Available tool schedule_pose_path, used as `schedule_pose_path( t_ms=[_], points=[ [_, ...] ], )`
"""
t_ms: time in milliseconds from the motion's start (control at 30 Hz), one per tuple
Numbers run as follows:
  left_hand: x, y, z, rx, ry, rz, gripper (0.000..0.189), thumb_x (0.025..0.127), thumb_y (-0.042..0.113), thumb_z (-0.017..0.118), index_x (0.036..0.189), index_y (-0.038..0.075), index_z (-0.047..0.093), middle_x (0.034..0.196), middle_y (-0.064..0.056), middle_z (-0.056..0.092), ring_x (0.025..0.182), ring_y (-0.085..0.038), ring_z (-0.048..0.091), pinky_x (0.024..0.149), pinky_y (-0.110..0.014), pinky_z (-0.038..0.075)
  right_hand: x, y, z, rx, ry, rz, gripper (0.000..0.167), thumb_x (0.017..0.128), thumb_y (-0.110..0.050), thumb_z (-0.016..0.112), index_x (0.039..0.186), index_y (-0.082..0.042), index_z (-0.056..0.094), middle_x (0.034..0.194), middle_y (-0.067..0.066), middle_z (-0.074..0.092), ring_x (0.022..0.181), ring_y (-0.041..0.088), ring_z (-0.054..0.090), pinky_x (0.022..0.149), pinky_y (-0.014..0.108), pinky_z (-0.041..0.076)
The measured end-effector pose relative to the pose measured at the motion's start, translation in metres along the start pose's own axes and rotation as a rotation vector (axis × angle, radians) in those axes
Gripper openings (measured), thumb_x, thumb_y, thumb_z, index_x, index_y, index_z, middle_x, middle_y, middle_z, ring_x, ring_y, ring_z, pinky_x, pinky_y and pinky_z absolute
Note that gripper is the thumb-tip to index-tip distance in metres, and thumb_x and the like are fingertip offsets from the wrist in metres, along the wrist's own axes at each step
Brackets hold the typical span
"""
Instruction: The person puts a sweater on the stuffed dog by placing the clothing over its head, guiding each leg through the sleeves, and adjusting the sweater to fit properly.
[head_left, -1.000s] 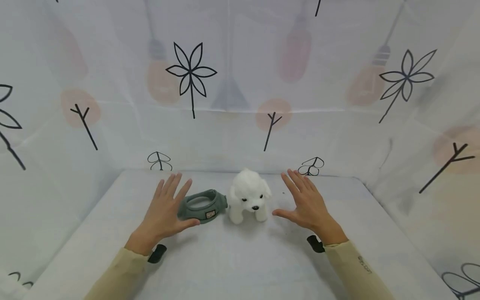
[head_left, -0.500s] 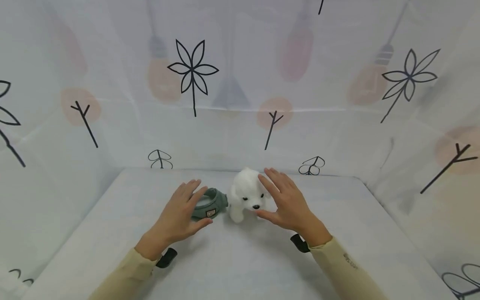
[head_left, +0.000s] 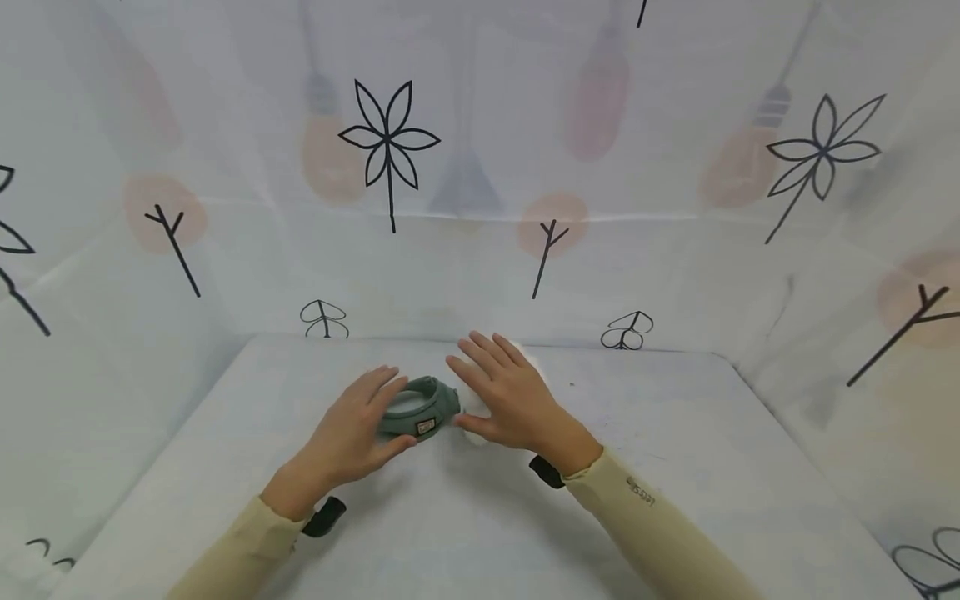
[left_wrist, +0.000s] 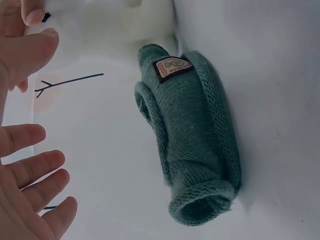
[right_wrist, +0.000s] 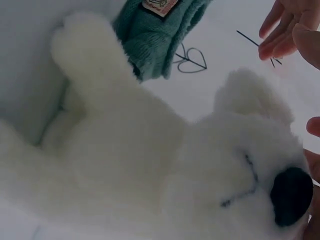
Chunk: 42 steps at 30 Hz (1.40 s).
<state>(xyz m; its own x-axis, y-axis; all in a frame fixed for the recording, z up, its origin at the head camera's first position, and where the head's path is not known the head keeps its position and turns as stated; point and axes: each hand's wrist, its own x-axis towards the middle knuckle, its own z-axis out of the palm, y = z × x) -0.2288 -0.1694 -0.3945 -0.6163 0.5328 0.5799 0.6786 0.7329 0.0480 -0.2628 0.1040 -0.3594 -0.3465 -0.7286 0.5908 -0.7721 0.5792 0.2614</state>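
Note:
A small green knitted sweater (head_left: 431,410) with a label stands on the white table. My left hand (head_left: 348,433) hovers at its left side, fingers extended. The left wrist view has the sweater (left_wrist: 192,130) apart from those fingers (left_wrist: 42,187). A white plush dog (right_wrist: 125,140) with a black nose is just right of the sweater. My right hand (head_left: 510,404) is in front of the dog in the head view and hides most of it. Its fingers are spread and straight; whether they touch the dog I cannot tell.
The white table (head_left: 480,533) has a patterned cloth backdrop (head_left: 480,275) along its back and sides. A black wrist camera mount (head_left: 324,517) is strapped to the left wrist, and another mount (head_left: 547,472) to the right.
My right hand has moved left across the front of the plush dog. My left hand has shifted slightly right, to the sweater's left side. Dog and sweater stay in place.

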Motion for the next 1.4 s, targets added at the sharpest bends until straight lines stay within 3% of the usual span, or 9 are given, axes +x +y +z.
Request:
schedule_pose_path(
  t_ms=[200, 400, 700, 1033, 1267, 1400],
  points=[
    [-0.005, -0.007, 0.0, -0.078, -0.015, -0.046, 0.078, 0.076, 0.041, 0.079, 0.135, 0.002, 0.047, 0.138, -0.018, 0.046, 0.127, -0.033, 0.044, 0.1, -0.049, 0.04, 0.014, -0.008, 0.005, 0.027, -0.014, -0.021, 0.073, 0.08, -0.054, 0.069, 0.137, -0.011, 0.05, 0.139, 0.012, 0.049, 0.134, 0.03, 0.039, 0.111, 0.046, 0.027],
    [-0.005, -0.011, -0.004, -0.14, -0.006, -0.075, 0.076, 0.076, 0.039, 0.08, 0.134, 0.001, 0.048, 0.137, -0.017, 0.047, 0.127, -0.032, 0.044, 0.1, -0.048, 0.04, 0.026, -0.019, 0.008, 0.192, -0.003, -0.017, 0.072, 0.078, -0.046, 0.076, 0.135, -0.009, 0.051, 0.135, 0.01, 0.052, 0.13, 0.027, 0.044, 0.105, 0.039, 0.037],
    [-0.007, -0.012, -0.009, -0.209, -0.045, -0.137, 0.076, 0.077, 0.036, 0.08, 0.136, 0.003, 0.046, 0.139, -0.014, 0.046, 0.128, -0.03, 0.044, 0.099, -0.047, 0.041, 0.033, -0.04, 0.014, 0.459, -0.186, 0.128, 0.07, 0.084, -0.039, 0.072, 0.141, -0.012, 0.043, 0.139, 0.006, 0.047, 0.123, 0.018, 0.048, 0.095, 0.029, 0.045],
    [-0.014, -0.016, -0.011, -0.247, -0.07, -0.15, 0.075, 0.075, 0.032, 0.082, 0.136, 0.005, 0.047, 0.137, -0.011, 0.048, 0.125, -0.028, 0.047, 0.096, -0.045, 0.044, 0.03, -0.051, 0.034, 0.585, -0.242, 0.217, 0.064, 0.085, -0.035, 0.072, 0.14, -0.019, 0.041, 0.134, 0.004, 0.049, 0.107, 0.011, 0.053, 0.085, 0.025, 0.048],
    [-0.02, -0.023, -0.002, -0.287, -0.112, -0.171, 0.067, 0.076, 0.027, 0.082, 0.131, 0.004, 0.051, 0.13, -0.01, 0.053, 0.114, -0.025, 0.055, 0.092, -0.042, 0.047, 0.026, -0.059, 0.053, 0.614, -0.241, 0.288, 0.063, 0.086, -0.036, 0.07, 0.139, -0.013, 0.044, 0.132, 0.003, 0.05, 0.1, 0.019, 0.06, 0.08, 0.024, 0.049],
    [-0.02, -0.028, 0.007, -0.311, -0.132, -0.19, 0.062, 0.076, 0.024, 0.082, 0.128, 0.004, 0.054, 0.125, -0.009, 0.056, 0.092, -0.018, 0.058, 0.077, -0.032, 0.05, 0.024, -0.062, 0.061, 0.651, -0.252, 0.349, 0.062, 0.087, -0.034, 0.07, 0.139, -0.012, 0.044, 0.132, 0.006, 0.049, 0.09, 0.018, 0.061, 0.072, 0.019, 0.048]
  ],
)
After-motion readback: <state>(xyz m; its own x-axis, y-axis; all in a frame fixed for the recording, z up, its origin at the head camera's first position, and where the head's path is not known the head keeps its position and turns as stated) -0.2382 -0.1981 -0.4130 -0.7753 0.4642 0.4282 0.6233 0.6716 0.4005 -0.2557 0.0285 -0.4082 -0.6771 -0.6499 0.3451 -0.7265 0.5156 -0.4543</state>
